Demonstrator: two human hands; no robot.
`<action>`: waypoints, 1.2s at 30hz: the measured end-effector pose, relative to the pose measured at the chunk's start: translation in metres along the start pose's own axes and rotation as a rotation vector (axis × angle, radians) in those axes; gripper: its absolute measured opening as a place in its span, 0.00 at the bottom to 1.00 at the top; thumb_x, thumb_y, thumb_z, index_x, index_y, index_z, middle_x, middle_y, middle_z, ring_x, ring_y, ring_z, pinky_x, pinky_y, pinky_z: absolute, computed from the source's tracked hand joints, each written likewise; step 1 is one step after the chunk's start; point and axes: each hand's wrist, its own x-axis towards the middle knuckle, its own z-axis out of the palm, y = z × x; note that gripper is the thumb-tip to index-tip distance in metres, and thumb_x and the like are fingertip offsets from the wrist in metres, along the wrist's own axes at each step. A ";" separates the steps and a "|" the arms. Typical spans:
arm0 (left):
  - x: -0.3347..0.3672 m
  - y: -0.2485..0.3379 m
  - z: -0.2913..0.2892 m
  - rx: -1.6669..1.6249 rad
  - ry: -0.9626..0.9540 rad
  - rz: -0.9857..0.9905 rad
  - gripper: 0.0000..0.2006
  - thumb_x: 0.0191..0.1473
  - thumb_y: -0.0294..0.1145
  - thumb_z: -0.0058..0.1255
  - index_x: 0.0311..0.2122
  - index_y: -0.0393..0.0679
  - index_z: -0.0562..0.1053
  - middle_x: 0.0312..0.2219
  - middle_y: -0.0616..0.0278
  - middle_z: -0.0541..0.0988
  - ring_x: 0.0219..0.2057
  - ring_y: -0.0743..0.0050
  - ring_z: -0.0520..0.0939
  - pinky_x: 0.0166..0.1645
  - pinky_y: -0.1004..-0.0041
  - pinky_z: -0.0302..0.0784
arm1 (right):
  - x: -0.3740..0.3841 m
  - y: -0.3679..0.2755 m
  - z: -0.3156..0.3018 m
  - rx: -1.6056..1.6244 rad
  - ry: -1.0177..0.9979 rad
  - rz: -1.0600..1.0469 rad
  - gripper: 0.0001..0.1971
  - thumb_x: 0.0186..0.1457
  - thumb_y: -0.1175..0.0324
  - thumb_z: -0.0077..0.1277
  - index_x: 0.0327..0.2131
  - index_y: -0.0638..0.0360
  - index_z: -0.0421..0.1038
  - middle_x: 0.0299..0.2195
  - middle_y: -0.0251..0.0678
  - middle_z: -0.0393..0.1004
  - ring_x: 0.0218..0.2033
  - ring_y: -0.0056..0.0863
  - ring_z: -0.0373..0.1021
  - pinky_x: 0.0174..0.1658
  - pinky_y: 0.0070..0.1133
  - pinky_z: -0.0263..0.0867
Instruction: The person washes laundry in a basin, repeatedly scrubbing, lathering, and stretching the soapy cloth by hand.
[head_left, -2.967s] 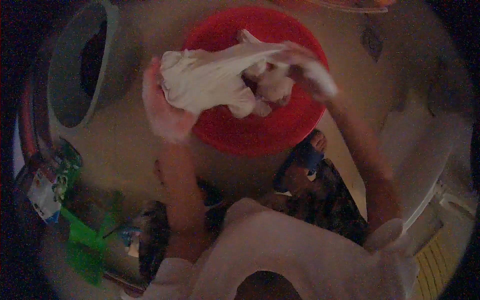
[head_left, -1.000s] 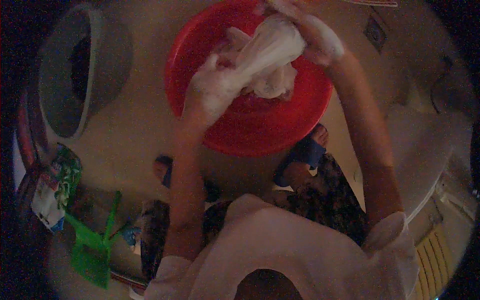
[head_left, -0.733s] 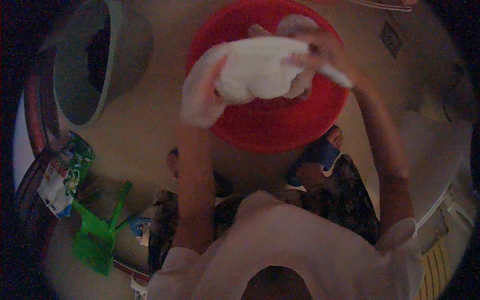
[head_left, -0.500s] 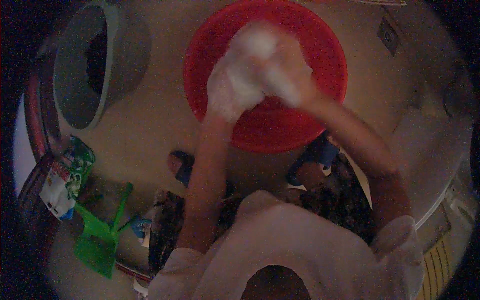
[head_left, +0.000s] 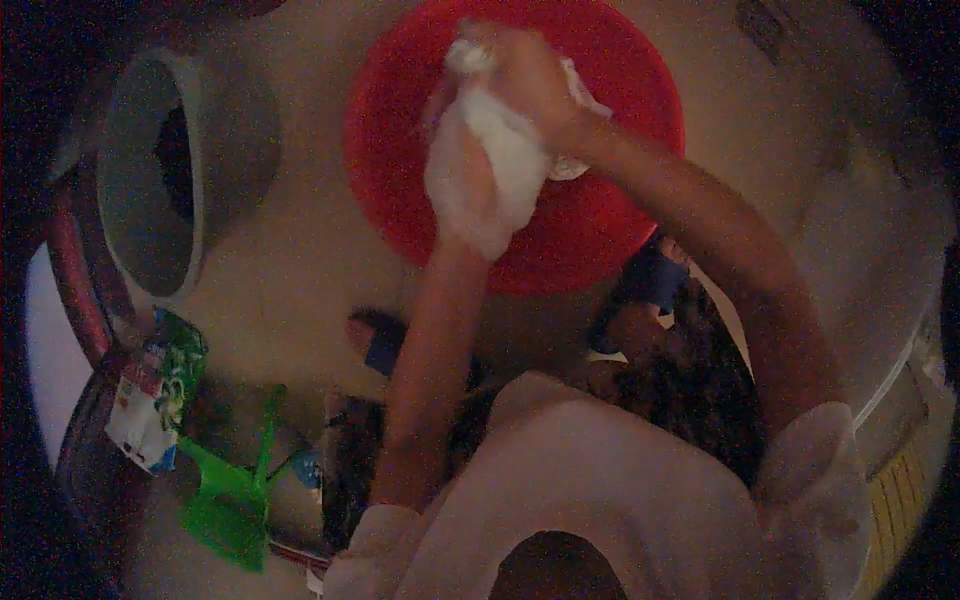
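Note:
Over a round red basin (head_left: 600, 240), both my hands work a white, soapy cloth (head_left: 515, 155). My left hand (head_left: 465, 195) is covered in thick suds and closed around the near part of the cloth. Just beyond it, my right hand (head_left: 535, 85) is closed on the cloth's far part, its fingers somewhat blurred. A frothy white lump (head_left: 468, 58) shows at the right fingertips; whether it is foam or cloth I cannot tell. Loose folds of the cloth stick out to the right of my right hand, inside the basin's rim.
A tall grey-green bucket (head_left: 195, 230) with something dark inside stands at the left. Nearer are a green and white packet (head_left: 165, 390) and a bright green plastic dustpan-like thing (head_left: 230, 500). My feet in blue slippers (head_left: 650, 285) flank the basin's near side.
My hands have gone from side by side to the right one beyond the left. More cloth shows between and beside them. The whole view has shifted slightly.

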 end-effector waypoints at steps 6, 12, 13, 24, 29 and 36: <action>-0.015 0.019 -0.036 0.095 -0.028 0.053 0.27 0.46 0.53 0.38 0.45 0.42 0.62 0.36 0.58 0.70 0.36 0.60 0.72 0.42 0.68 0.68 | -0.027 -0.018 0.036 -0.648 0.009 -0.445 0.09 0.44 0.65 0.44 0.29 0.58 0.67 0.23 0.40 0.70 0.23 0.36 0.67 0.27 0.27 0.61; 0.001 0.057 -0.047 -1.464 -0.229 -0.820 0.29 0.51 0.54 0.28 0.47 0.39 0.60 0.43 0.57 0.67 0.42 0.63 0.71 0.43 0.67 0.68 | 0.019 -0.019 -0.053 -0.268 0.065 -0.044 0.12 0.51 0.61 0.44 0.30 0.61 0.61 0.27 0.31 0.62 0.28 0.18 0.60 0.29 0.17 0.59; 0.004 0.055 -0.045 -1.461 -0.235 -0.814 0.29 0.51 0.54 0.28 0.47 0.39 0.60 0.43 0.57 0.67 0.42 0.63 0.71 0.43 0.67 0.68 | 0.012 -0.015 -0.061 -0.182 0.096 -0.027 0.15 0.49 0.57 0.43 0.32 0.60 0.64 0.25 0.33 0.66 0.28 0.21 0.63 0.29 0.20 0.60; 0.010 0.062 -0.053 -1.127 0.014 -0.136 0.24 0.47 0.34 0.40 0.49 0.35 0.56 0.47 0.52 0.62 0.48 0.60 0.64 0.51 0.66 0.60 | -0.065 0.006 -0.034 0.364 -0.411 0.120 0.25 0.46 0.56 0.47 0.45 0.61 0.60 0.41 0.37 0.65 0.40 0.25 0.62 0.44 0.19 0.57; 0.012 0.024 -0.047 -0.910 0.166 -0.091 0.24 0.44 0.28 0.45 0.49 0.38 0.56 0.47 0.54 0.61 0.50 0.64 0.61 0.51 0.65 0.62 | -0.062 0.021 -0.064 0.902 0.022 0.374 0.11 0.47 0.67 0.44 0.36 0.58 0.64 0.34 0.37 0.68 0.30 0.24 0.67 0.23 0.18 0.64; -0.017 0.005 0.044 -1.978 -0.300 0.037 0.25 0.49 0.44 0.37 0.51 0.43 0.54 0.49 0.56 0.57 0.51 0.64 0.58 0.54 0.65 0.55 | -0.069 0.001 -0.014 -0.273 0.036 -0.375 0.12 0.43 0.63 0.43 0.30 0.59 0.68 0.27 0.44 0.71 0.31 0.41 0.68 0.35 0.34 0.64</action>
